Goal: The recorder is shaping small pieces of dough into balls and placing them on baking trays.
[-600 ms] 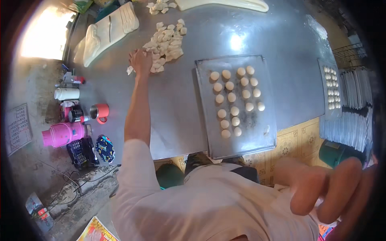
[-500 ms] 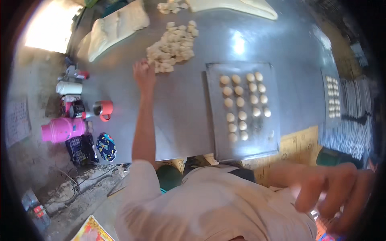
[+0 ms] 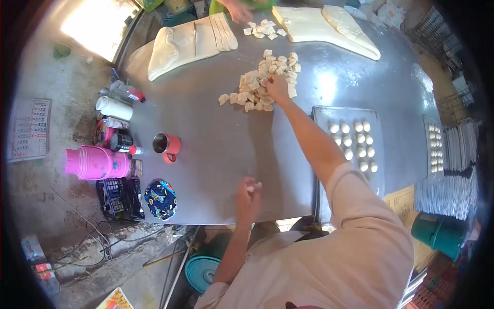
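My right hand (image 3: 276, 85) reaches into the pile of cut dough pieces (image 3: 257, 95) on the metal table (image 3: 206, 129), fingers bent onto a piece. My left hand (image 3: 247, 193) is lower, near the front edge of the table, closed on a small pale dough piece (image 3: 256, 186). My right forearm crosses the left side of a baking tray (image 3: 324, 115) with round dough balls (image 3: 358, 127), hiding some of them. A folded dough slab with cuts (image 3: 180, 49) lies at the back left, another slab (image 3: 319, 31) at the back right.
A co-worker's hand (image 3: 239, 11) is at the far edge near a smaller dough pile (image 3: 265, 31). At left stand a red mug (image 3: 172, 147), pink jug (image 3: 98, 164), bottles and a round patterned cloth item (image 3: 160, 200). A second tray (image 3: 433, 149) and stacked trays (image 3: 445, 195) are at right.
My left hand has drawn back from the pile toward the front edge; my right hand has moved from the lower right up into the pile. The view has shifted, revealing the co-worker.
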Demonstrator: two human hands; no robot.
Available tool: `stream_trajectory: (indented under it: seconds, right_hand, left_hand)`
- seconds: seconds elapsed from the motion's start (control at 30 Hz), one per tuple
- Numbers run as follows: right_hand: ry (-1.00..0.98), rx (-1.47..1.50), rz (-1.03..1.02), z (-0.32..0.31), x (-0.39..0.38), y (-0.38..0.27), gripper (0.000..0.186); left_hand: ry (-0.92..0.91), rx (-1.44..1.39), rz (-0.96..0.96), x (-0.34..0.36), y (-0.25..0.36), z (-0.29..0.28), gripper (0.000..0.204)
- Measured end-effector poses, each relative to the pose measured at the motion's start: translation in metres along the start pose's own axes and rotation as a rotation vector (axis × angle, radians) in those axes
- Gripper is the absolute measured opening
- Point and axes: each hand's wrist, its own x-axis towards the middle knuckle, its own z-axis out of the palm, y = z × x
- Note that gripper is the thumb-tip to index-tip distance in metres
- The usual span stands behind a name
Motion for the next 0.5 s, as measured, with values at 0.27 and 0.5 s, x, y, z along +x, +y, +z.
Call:
stream_trajectory:
  seconds: [0.27,0.5]
  right_hand:
    - [-0.348,-0.636,-0.391,-0.109,-0.21,-0.062,0.013]
    - [-0.172,-0.46,-0.433,-0.051,-0.227,0.006,0.012]
  left_hand:
    - [0.274,0.681,0.138,0.064,-0.052,-0.066,0.033]
    - [-0.009,0.787,0.583,0.134,-0.038,-0.05,0.016]
